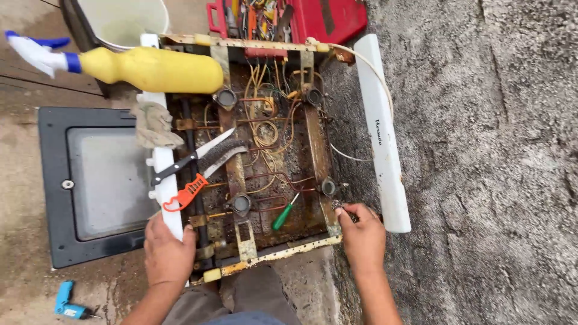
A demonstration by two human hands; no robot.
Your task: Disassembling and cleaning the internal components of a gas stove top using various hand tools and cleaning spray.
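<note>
An opened, rusty stove top [317, 150] with bare burner bases, copper tubes and wires lies on the ground in front of me. My left hand [167, 253] rests flat on the near left corner, gripping the white side rail [164, 168]. My right hand [361, 232] is at the near right corner, fingers pinched on a small dark metal part [337, 206] by the frame. A green-handled screwdriver [283, 214] lies inside the frame between my hands. A knife [189, 157], a wire brush [220, 153] and an orange-handled tool [183, 194] lie on the left side.
A yellow spray bottle [150, 69] and a grey rag [153, 125] rest on the far left rail. A white side panel [382, 132] runs along the right. A red toolbox [301, 18], a white bucket [123, 21], a black glass oven door [90, 180] and a small blue tool [66, 301] surround it.
</note>
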